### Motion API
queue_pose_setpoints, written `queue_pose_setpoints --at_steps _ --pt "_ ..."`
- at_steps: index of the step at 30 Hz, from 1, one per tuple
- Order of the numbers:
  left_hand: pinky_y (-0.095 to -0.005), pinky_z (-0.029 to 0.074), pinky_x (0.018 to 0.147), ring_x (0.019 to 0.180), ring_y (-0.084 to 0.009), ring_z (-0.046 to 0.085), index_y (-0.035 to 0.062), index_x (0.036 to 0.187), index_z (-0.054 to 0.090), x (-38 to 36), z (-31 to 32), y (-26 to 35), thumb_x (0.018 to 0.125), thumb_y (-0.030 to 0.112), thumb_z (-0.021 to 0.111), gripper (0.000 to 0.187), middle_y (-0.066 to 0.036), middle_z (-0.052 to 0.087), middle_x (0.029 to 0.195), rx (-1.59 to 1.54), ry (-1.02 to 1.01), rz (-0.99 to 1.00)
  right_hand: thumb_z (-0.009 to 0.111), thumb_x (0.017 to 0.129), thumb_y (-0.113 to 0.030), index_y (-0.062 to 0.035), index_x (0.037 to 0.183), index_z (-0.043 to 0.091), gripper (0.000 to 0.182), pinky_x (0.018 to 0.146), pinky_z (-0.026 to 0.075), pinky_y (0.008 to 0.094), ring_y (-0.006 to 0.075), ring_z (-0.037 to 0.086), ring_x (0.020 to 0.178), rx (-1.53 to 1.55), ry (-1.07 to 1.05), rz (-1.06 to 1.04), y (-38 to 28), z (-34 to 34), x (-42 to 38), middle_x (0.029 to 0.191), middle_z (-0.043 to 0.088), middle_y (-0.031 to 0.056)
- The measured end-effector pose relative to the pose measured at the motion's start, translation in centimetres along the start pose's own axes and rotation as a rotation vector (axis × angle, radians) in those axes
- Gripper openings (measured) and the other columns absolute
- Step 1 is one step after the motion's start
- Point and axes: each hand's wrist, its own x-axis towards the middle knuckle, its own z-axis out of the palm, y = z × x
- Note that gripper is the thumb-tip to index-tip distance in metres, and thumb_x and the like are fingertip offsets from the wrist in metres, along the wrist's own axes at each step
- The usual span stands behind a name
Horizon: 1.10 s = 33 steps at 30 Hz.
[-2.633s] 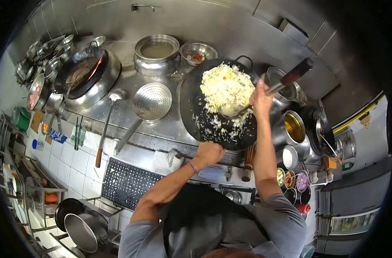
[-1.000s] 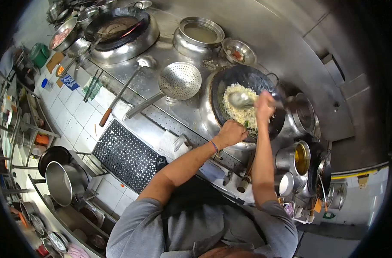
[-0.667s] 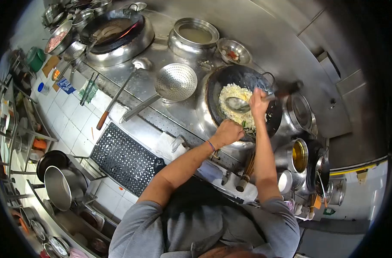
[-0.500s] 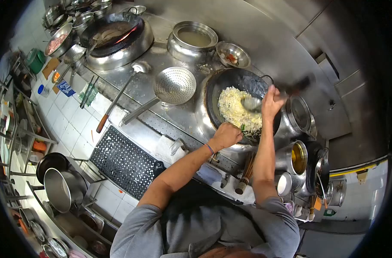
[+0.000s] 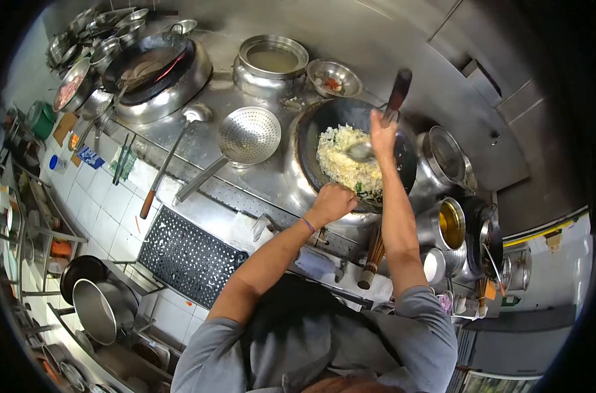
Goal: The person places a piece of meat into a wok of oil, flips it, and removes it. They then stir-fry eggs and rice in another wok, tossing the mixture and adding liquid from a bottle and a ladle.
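Centrally, item one: wok point(image 5: 402, 157), dark, seated in the steel range, holding a mound of pale fried rice point(image 5: 347, 164) with a few green bits at its near edge. Ladle point(image 5: 363, 150): bowl down in the rice, dark handle angled up and away. Right hand point(image 5: 381, 131) is clenched round the ladle shaft. Left hand point(image 5: 334, 202) is closed at the wok's near rim; whether it grips a handle or a cloth cannot be told, since the fist covers that spot.

Risks, as judged: rice piled toward the near side could spill over the rim onto the tabletop point(image 5: 271, 177) if the wok tips or the ladle pushes hard; the left hand sits close to hot metal and may burn; the right forearm crosses above the wok.

Adjacent: perforated skimmer point(image 5: 249, 135) lying just left of the wok; a second ladle point(image 5: 170, 157) beyond it; stock pot point(image 5: 271, 62) and small bowl point(image 5: 334, 77) behind; second wok point(image 5: 147, 69) far left with flame showing; oil pot point(image 5: 450, 226) to the right.

Obscured: burner beneath the wok; contents of the right-hand containers; frame edges darkened and warped by the lens.
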Motion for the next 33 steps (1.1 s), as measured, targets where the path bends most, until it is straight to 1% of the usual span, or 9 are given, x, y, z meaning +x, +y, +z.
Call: queue_pose_setpoints --at_steps 4,9,14,16,18,22,24,27,33 --pt "-0.0457 0.052 0.073 0.074 -0.0335 0.067 0.0038 0.07 0.067 0.0 0.9 -0.4 0.086 0.023 0.06 0.026 -0.014 0.068 0.075 -0.053 0.086 0.042 0.062 0.098 -0.03 -0.0099 0.063 0.049 0.043 0.045 0.032 0.0314 0.0066 0.037 0.048 -0.001 0.541 -0.111 2.7 -7.8 1.5 0.055 0.045 -0.0043" --pt "-0.0461 0.052 0.072 0.072 -0.0337 0.067 0.0047 0.068 0.067 0.2 0.1 0.2 0.088 0.025 0.06 0.029 -0.014 0.068 0.074 -0.001 0.023 0.021 0.065 0.097 -0.027 -0.0151 0.07 0.044 0.036 0.036 0.023 0.0266 0.0086 0.03 0.037 0.613 0.304 0.293 4.2 -10.6 1.0 0.051 0.035 -0.006" --pt "-0.0474 0.052 0.069 0.07 -0.0343 0.066 0.0052 0.067 0.066 0.1 0.3 -0.2 0.087 0.025 0.06 0.029 -0.014 0.068 0.074 -0.009 0.058 0.024 0.064 0.097 -0.029 -0.0157 0.067 0.047 0.037 0.035 0.024 0.0278 0.0088 0.034 0.038 0.529 0.601 0.161 -0.2 -17.0 -1.5 0.049 0.034 -0.0065" --pt "-0.0479 0.052 0.068 0.07 -0.034 0.066 0.0059 0.067 0.065 0.3 0.7 -0.1 0.086 0.026 0.061 0.028 -0.014 0.068 0.074 -0.004 0.023 0.011 0.059 0.099 -0.025 -0.0161 0.069 0.043 0.035 0.038 0.024 0.0298 0.0109 0.032 0.039 0.506 0.767 0.415 2.9 -13.5 -2.8 0.05 0.034 -0.0043" --pt "-0.0478 0.053 0.068 0.069 -0.0345 0.066 0.0073 0.066 0.065 0.6 1.0 0.2 0.086 0.027 0.06 0.028 -0.014 0.068 0.073 0.002 0.025 0.015 0.058 0.099 -0.026 -0.0161 0.07 0.04 0.036 0.039 0.02 0.0293 0.0118 0.025 0.038 0.917 0.343 0.47 2.1 -13.0 -3.0 0.05 0.031 -0.003" --pt "-0.0481 0.054 0.066 0.066 -0.036 0.066 0.0086 0.067 0.067 1.4 0.5 -0.2 0.087 0.028 0.059 0.029 -0.015 0.067 0.07 0.046 0.046 -0.008 0.053 0.102 -0.033 -0.017 0.067 0.034 0.043 0.036 0.018 0.0278 0.0092 0.021 0.036 0.752 0.108 0.456 -4.7 -13.4 -4.5 0.05 0.027 -0.0048" --pt "-0.0481 0.054 0.065 0.064 -0.037 0.066 0.0093 0.067 0.068 0.1 0.9 0.5 0.087 0.029 0.059 0.03 -0.016 0.067 0.067 0.074 -0.003 -0.038 0.054 0.102 -0.027 -0.0147 0.065 0.04 0.042 0.035 0.021 0.028 0.0088 0.026 0.036 0.695 0.363 0.426 -4.1 -6.6 -8.2 0.051 0.033 -0.0045" --pt "-0.0487 0.054 0.059 0.059 -0.0361 0.067 0.0095 0.065 0.07 -1.9 -1.5 3.5 0.088 0.03 0.059 0.033 -0.016 0.066 0.064 0.08 -0.069 0.009 0.062 0.099 -0.023 -0.013 0.07 0.043 0.036 0.036 0.022 0.029 0.0081 0.027 0.038 0.733 0.056 0.276 -2.4 -5.5 -6.6 0.052 0.034 -0.0047" --pt "-0.048 0.053 0.054 0.054 -0.0346 0.065 0.0122 0.063 0.069 0.9 -8.4 7.8 0.085 0.031 0.06 0.031 -0.014 0.064 0.059 0.078 0.044 0.098 0.064 0.098 -0.033 -0.0163 0.074 0.042 0.037 0.035 0.019 0.026 0.0059 0.025 0.037 0.601 0.123 0.467 -10.6 -7.6 -5.4 0.052 0.028 -0.0069"
